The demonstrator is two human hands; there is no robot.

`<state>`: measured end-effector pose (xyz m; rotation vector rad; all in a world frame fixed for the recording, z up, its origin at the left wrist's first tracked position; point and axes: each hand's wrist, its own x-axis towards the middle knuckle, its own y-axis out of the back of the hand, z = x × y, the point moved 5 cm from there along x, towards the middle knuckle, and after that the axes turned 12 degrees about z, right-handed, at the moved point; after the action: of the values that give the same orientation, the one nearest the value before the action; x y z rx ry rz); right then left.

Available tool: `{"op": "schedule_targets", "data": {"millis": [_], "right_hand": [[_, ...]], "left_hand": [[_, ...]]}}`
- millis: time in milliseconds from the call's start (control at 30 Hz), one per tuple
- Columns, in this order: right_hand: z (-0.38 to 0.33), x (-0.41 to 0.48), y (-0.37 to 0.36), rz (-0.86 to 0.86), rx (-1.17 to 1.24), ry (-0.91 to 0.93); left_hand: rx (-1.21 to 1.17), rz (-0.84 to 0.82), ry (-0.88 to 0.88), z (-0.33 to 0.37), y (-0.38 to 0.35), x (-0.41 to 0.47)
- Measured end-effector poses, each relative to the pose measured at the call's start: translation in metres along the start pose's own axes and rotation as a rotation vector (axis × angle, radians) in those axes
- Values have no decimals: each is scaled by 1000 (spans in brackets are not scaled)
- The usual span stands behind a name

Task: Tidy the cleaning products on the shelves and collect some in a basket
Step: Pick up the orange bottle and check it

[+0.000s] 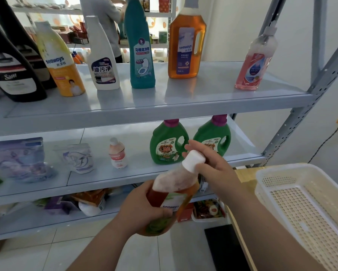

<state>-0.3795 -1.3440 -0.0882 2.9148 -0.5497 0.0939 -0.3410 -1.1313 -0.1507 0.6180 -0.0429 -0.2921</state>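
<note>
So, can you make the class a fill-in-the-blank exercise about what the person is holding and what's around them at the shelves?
1. The left hand grips the body of the orange bottle, and the right hand holds its ____ cap.
2. On the middle shelf stand ____ green bottles with purple caps.
3. The cream basket sits on the person's ____ side.

Missing words: white; two; right

Bright, even indoor light, with a washed-out glow in the background; the glossy top shelf (213,90) carries soft reflections. Wide-angle distortion slants the shelf posts (323,75) at right; pouches (17,159) at left blur.
</note>
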Motion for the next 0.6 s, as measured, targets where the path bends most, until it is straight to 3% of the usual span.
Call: {"op": "schedule_targets", "data": {"millis": [167, 300, 500, 600], "right_hand": [[-5, 1, 2, 88, -124, 46], [3, 0, 1, 60, 38, -64], [1, 0, 5, 163, -106, 12], [7, -2, 2, 85, 34, -79]], "left_hand": [[-7, 2, 18, -2, -3, -2], [-41, 13, 61, -8, -5, -1], [-23, 29, 61, -5, -4, -2], [-24, 33, 70, -6, -5, -3]]}}
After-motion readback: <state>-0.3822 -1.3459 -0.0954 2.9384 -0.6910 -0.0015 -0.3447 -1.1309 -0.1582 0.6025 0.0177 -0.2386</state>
